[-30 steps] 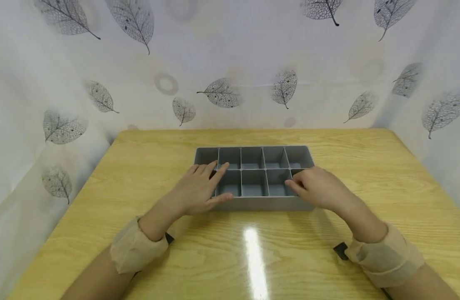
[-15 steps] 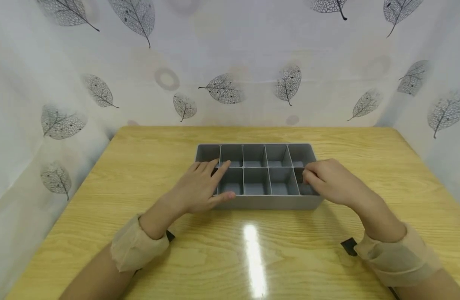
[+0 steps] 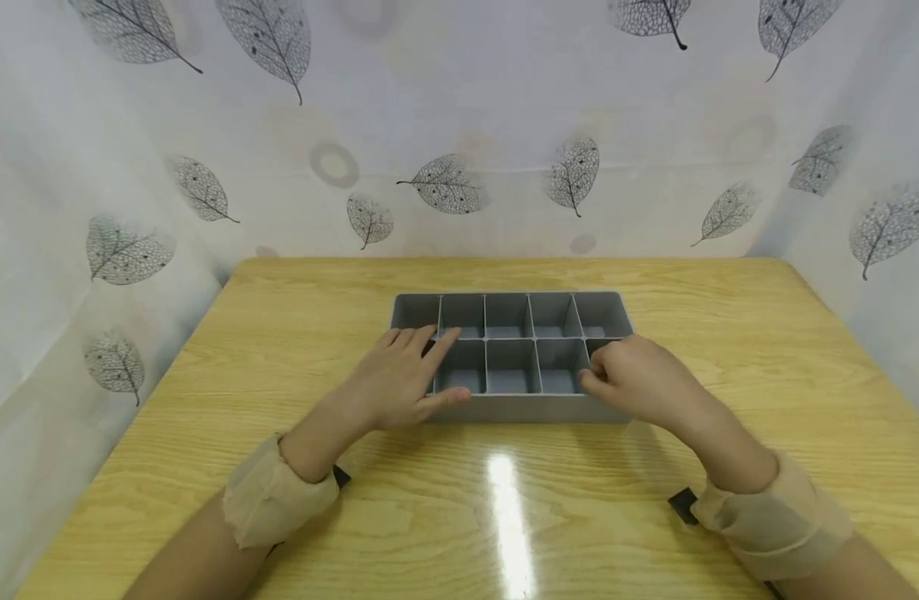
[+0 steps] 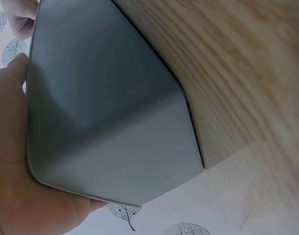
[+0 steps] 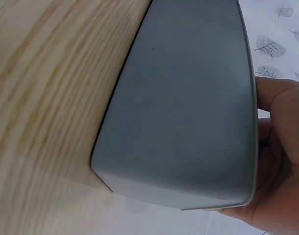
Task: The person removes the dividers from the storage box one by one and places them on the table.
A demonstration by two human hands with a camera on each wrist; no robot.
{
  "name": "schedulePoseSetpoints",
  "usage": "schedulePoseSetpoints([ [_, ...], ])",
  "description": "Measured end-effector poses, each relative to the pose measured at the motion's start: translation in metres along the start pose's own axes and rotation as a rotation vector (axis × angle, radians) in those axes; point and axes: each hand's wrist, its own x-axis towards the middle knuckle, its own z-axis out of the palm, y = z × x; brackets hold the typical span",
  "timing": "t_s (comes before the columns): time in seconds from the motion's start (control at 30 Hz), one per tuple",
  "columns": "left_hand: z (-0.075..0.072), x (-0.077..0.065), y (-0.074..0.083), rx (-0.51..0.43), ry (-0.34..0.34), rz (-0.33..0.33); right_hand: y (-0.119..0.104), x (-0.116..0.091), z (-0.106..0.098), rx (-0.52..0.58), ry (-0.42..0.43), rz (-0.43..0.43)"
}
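A grey divided tray (image 3: 534,408) with two rows of compartments stands on the table. My left hand (image 3: 395,379) lies over its left end, fingers spread, thumb along the front rim. In the left wrist view, that hand's thumb and palm follow the rim beyond the grey wall (image 4: 105,63). My right hand (image 3: 646,375) is at the near right compartment with fingers curled in, thumb near the divider. Those curled fingers also show behind the tray's wall (image 5: 178,112) in the right wrist view. I cannot tell whether they hold anything; the fingertips are hidden.
The wood-grain table (image 3: 317,317) extends around the tray on every side. A white curtain (image 3: 504,108) printed with dark leaves hangs behind it and along both sides. Beige wraps (image 3: 279,492) with small black pieces circle both wrists.
My right hand shifted right, uncovering a dark patch in the near right compartment, then came back left over it. The left hand stayed in place on the tray.
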Motion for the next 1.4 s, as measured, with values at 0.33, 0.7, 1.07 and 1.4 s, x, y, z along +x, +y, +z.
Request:
schedulePoseSetpoints([
  [0.33, 0.001, 0.0, 0.001, -0.011, 0.002, -0.01, 0.0, 0.0, 0.0, -0.06, 0.074, 0.017],
  [0.7, 0.002, 0.0, 0.0, -0.016, 0.019, -0.003, -0.002, 0.0, -0.004, -0.064, 0.089, 0.029],
  [1.07, 0.001, 0.0, 0.001, -0.019, 0.023, 0.0, -0.003, -0.002, -0.007, -0.067, 0.126, 0.027],
  [1.4, 0.001, 0.0, 0.002, -0.028, 0.002, -0.023, -0.005, -0.003, -0.012, -0.08, 0.203, 0.013],
])
